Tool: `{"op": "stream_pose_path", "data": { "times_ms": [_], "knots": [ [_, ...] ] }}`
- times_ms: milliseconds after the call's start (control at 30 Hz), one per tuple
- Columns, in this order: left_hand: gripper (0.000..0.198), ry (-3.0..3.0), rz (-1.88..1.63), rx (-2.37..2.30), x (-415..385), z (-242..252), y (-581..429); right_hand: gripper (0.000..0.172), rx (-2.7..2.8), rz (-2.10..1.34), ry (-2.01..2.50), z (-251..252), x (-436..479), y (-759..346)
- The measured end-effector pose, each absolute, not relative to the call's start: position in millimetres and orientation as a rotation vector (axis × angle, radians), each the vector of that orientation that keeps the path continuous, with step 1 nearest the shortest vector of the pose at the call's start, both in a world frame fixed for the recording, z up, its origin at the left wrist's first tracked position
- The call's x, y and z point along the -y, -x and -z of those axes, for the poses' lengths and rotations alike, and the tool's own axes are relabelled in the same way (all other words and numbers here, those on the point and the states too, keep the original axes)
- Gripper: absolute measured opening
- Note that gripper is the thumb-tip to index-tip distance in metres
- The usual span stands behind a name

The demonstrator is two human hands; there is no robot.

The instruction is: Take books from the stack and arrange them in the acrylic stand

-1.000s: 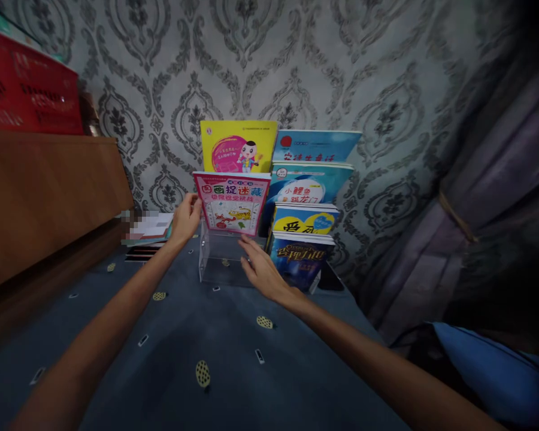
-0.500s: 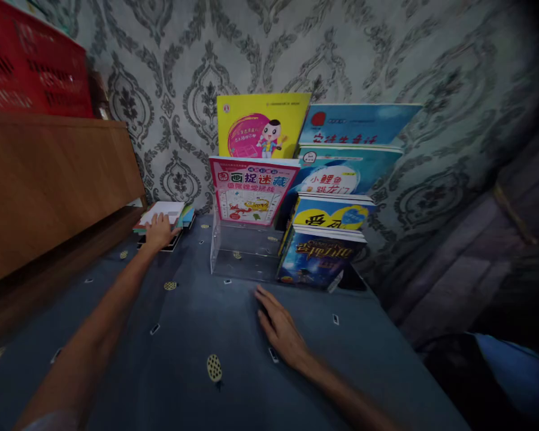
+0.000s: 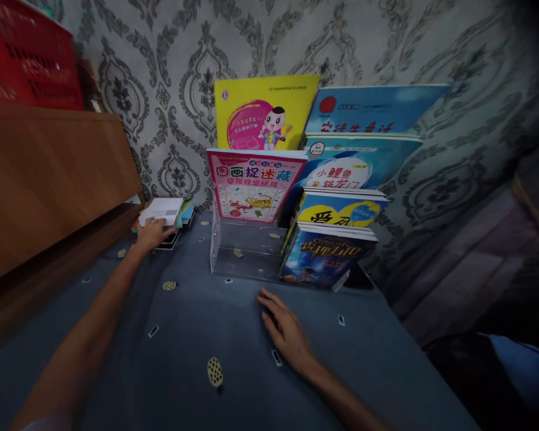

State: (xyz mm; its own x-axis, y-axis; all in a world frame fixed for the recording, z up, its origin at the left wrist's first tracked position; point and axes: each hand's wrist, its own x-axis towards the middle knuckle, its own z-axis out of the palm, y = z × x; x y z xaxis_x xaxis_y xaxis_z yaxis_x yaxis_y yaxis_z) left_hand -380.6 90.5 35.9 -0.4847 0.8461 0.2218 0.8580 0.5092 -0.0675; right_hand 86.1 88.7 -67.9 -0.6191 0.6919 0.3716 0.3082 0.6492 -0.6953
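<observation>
At the far left, my left hand [image 3: 151, 234] is curled over the near edge of a white-covered book [image 3: 163, 207] on top of a small stack of books [image 3: 187, 214]. Its thumb points right, and the hand hides part of the stack. My right hand [image 3: 287, 332] rests on the dark blue tablecloth [image 3: 184, 371], fingers stretched forward and holding nothing. Just beyond it stands a clear tiered book rack [image 3: 242, 266]. Its left side carries a pink book [image 3: 256, 185] in front of a yellow book [image 3: 265, 114]. Several more, with a dark blue book [image 3: 326, 257] foremost, fill the right side.
A wooden cabinet [image 3: 54, 185] borders the table on the left, topped by a red plastic basket [image 3: 36, 66]. Patterned wallpaper [image 3: 179, 108] covers the wall behind. A black object [image 3: 359, 279] lies beside the rack, and a greyish curtain [image 3: 467, 263] hangs at the right.
My left hand has drawn back slightly from the top of the stack to its near edge. My right hand stays on the cloth. The camera view has shifted a little.
</observation>
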Motion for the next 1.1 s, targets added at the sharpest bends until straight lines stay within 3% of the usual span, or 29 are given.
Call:
{"op": "stream_pose_path", "data": {
  "times_ms": [300, 767, 1100],
  "knots": [
    [0.043, 1.514, -0.048, 2.524, -111.1, -52.1, 392.2, 0.04, 2.257, -0.797, 0.796, 64.4, -87.8, -86.7],
    [0.074, 1.592, -0.156, 2.437, -99.4, -44.7, 395.0, 0.039, 2.304, -0.781, 0.79, 55.4, -84.2, -85.4],
    [0.05, 1.527, -0.117, 2.428, -103.8, -44.0, 394.2, 0.037, 2.309, -0.793, 0.789, 52.3, -83.7, -85.9]
  ]
}}
